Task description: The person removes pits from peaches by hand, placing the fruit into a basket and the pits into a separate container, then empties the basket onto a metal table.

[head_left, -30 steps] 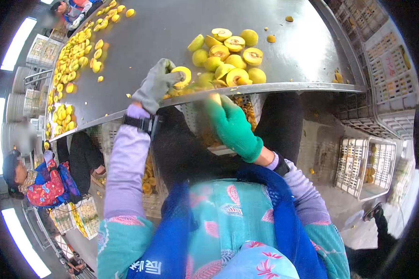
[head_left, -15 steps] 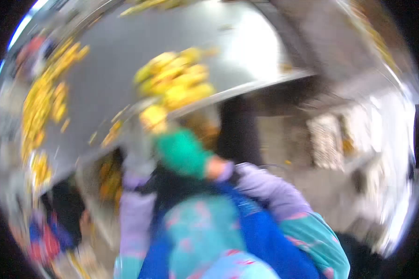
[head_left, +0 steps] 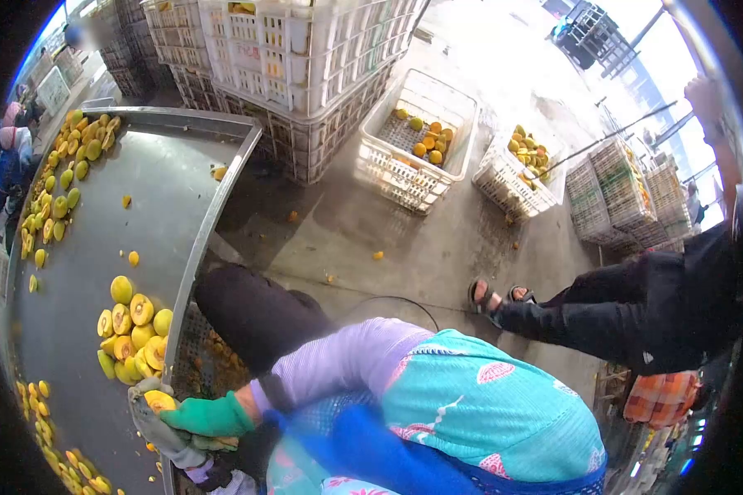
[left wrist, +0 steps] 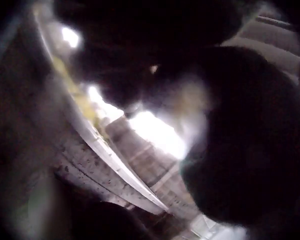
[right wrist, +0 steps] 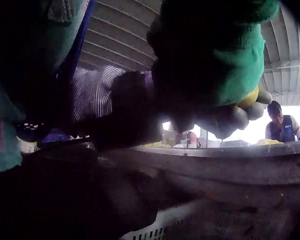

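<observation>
Seemingly halved yellow fruit [head_left: 158, 402], gloved hands [head_left: 182, 422].

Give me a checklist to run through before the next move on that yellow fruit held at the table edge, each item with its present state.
1. Fruit held: ok. The left hand in a grey glove grips the yellow fruit.
2. Second hand on it: ok. The right hand in a green glove meets the fruit.
3. Eyes on the work: not ok. The head view points toward the floor and white crates; the hands sit at its lower edge.
4. Tool in the right hand: cannot tell.
5. Next fruit close: ok. A pile of halves lies on the metal table.
6. Wrist views: not ok, dark and blurred.
</observation>
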Available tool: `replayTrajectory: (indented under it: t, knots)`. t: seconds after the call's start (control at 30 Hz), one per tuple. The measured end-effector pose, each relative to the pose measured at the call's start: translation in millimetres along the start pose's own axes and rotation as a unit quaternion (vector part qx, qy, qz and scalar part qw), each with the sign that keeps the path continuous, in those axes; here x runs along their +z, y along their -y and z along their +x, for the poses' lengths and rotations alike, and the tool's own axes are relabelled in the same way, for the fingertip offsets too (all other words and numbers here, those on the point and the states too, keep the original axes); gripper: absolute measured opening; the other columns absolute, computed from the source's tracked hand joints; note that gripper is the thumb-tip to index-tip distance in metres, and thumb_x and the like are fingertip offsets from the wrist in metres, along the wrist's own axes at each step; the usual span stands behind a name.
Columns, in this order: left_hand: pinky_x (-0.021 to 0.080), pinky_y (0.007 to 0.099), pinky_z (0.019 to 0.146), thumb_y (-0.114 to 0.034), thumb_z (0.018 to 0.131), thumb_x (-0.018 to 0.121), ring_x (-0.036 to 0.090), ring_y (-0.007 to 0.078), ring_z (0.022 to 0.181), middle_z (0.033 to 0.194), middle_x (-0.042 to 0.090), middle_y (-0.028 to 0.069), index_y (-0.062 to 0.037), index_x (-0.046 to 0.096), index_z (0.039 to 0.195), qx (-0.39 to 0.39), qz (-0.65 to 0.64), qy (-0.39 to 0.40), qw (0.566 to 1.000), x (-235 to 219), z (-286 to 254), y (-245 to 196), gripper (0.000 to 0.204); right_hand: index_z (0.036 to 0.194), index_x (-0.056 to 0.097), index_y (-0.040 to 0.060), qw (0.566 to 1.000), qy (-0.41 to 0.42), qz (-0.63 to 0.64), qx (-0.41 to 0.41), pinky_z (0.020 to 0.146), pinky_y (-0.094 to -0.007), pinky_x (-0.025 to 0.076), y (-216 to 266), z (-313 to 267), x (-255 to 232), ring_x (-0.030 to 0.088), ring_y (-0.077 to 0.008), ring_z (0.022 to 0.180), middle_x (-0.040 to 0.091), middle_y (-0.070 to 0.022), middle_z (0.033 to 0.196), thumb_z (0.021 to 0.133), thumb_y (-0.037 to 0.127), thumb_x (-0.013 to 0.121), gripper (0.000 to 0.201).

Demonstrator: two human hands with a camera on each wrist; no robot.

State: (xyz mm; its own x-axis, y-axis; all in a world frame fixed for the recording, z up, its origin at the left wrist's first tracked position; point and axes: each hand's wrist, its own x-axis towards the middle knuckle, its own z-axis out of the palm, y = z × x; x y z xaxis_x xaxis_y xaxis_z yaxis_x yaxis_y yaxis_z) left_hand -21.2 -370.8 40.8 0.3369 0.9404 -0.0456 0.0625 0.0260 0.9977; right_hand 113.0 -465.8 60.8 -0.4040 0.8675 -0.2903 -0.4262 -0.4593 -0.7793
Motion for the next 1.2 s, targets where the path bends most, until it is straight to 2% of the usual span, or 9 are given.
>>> replayTrajectory:
  t: [0.1, 0.13, 0.4, 0.57, 0.63, 0.67, 0.8, 1.0, 1.2]
  knots:
    - [0.049, 0.0302, 0.073, -0.026, 0.097, 0.044, 0.059, 0.0187, 0.083, 0.095, 0.061, 0.0094, -0.0030, 0.059, 0.102, -0.042, -0.029, -0.055, 0.997, 2.5, -21.0, -17.7, 0.028, 0.083, 0.059, 0.0162, 0.929, 0.167, 0.330, 0.025, 0.035, -0.0234, 0.038, -18.1, 33.2, 2.5, 0.046, -0.0078, 0.041, 0.053, 0.0018, 0.057, 0.094, 0.052, 0.048, 0.039]
    - [0.049, 0.0316, 0.076, -0.025, 0.097, 0.045, 0.058, 0.0199, 0.088, 0.099, 0.060, 0.0107, -0.0024, 0.058, 0.106, -0.024, -0.012, -0.082, 0.996, -4.6, -32.5, -18.3, 0.027, 0.088, 0.060, 0.0142, 0.803, 0.383, 0.442, 0.115, 0.036, -0.0218, 0.040, -17.3, 33.2, -4.2, 0.049, -0.0068, 0.042, 0.053, 0.0043, 0.057, 0.093, 0.047, 0.054, 0.033]
    - [0.049, 0.0392, 0.094, -0.017, 0.096, 0.048, 0.057, 0.0263, 0.113, 0.121, 0.058, 0.0185, 0.0017, 0.051, 0.127, 0.051, 0.181, -0.214, 0.959, -61.2, -97.9, -16.1, 0.036, 0.090, 0.057, 0.0100, 0.992, 0.089, 0.032, 0.089, 0.036, -0.0217, 0.034, -13.3, 1.8, 1.3, 0.044, -0.0088, 0.040, 0.046, 0.0015, 0.054, 0.086, 0.065, 0.053, 0.055]
    - [0.049, 0.0367, 0.091, -0.021, 0.093, 0.054, 0.059, 0.0252, 0.108, 0.117, 0.061, 0.0178, 0.0024, 0.054, 0.124, -0.025, 0.248, -0.262, 0.932, -135.0, -89.0, -0.6, 0.038, 0.088, 0.064, 0.0103, 1.000, -0.003, 0.014, 0.021, 0.044, -0.0313, 0.044, 6.1, -24.8, -33.0, 0.052, -0.0129, 0.049, 0.055, 0.0000, 0.062, 0.093, 0.056, 0.045, 0.050]
    - [0.049, 0.0358, 0.089, -0.022, 0.092, 0.057, 0.060, 0.0248, 0.106, 0.115, 0.062, 0.0176, 0.0026, 0.055, 0.122, -0.037, 0.476, -0.264, 0.838, -173.8, -89.0, -2.5, 0.039, 0.098, 0.065, 0.0092, 0.992, -0.128, -0.017, -0.007, 0.057, -0.0326, 0.051, -1.0, -7.9, -37.5, 0.062, -0.0160, 0.062, 0.066, -0.0047, 0.080, 0.097, 0.048, 0.045, 0.044]
    - [0.049, 0.0353, 0.089, -0.023, 0.091, 0.058, 0.060, 0.0246, 0.105, 0.114, 0.063, 0.0174, 0.0028, 0.056, 0.122, -0.002, 0.571, -0.262, 0.778, -172.3, -86.0, -9.5, 0.040, 0.103, 0.062, 0.0093, 0.947, -0.018, 0.314, 0.067, 0.053, -0.0316, 0.052, 0.8, -9.2, -24.9, 0.061, -0.0152, 0.059, 0.064, -0.0038, 0.078, 0.096, 0.050, 0.047, 0.044]
    - [0.048, 0.0388, 0.088, -0.032, 0.088, 0.060, 0.062, 0.0302, 0.103, 0.108, 0.065, 0.0181, -0.0029, 0.060, 0.120, 0.002, 0.422, -0.056, 0.905, -74.2, -0.7, -74.9, 0.043, 0.097, 0.057, 0.0113, 0.983, -0.055, 0.142, 0.106, 0.040, -0.0243, 0.041, 3.6, -11.4, -19.5, 0.052, -0.0112, 0.050, 0.056, 0.0004, 0.070, 0.093, 0.054, 0.051, 0.043]
    - [0.048, 0.0402, 0.087, -0.033, 0.086, 0.059, 0.061, 0.0345, 0.101, 0.107, 0.065, 0.0205, -0.0025, 0.062, 0.115, 0.082, 0.579, 0.125, 0.802, -7.7, 79.9, -46.7, 0.043, 0.083, 0.053, 0.0097, 0.956, -0.241, 0.168, -0.022, 0.042, -0.0255, 0.037, 6.2, -35.5, -48.0, 0.045, -0.0122, 0.046, 0.050, -0.0005, 0.063, 0.094, 0.053, 0.048, 0.045]
    - [0.048, 0.0428, 0.089, -0.023, 0.081, 0.059, 0.060, 0.0354, 0.104, 0.107, 0.064, 0.0201, -0.0061, 0.061, 0.115, 0.173, 0.603, 0.120, 0.769, 8.4, 75.2, -27.1, 0.038, 0.087, 0.055, 0.0074, 0.977, -0.149, 0.151, -0.006, 0.044, -0.0273, 0.040, -8.2, -12.4, -67.4, 0.050, -0.0133, 0.051, 0.053, -0.0044, 0.065, 0.096, 0.048, 0.046, 0.042]
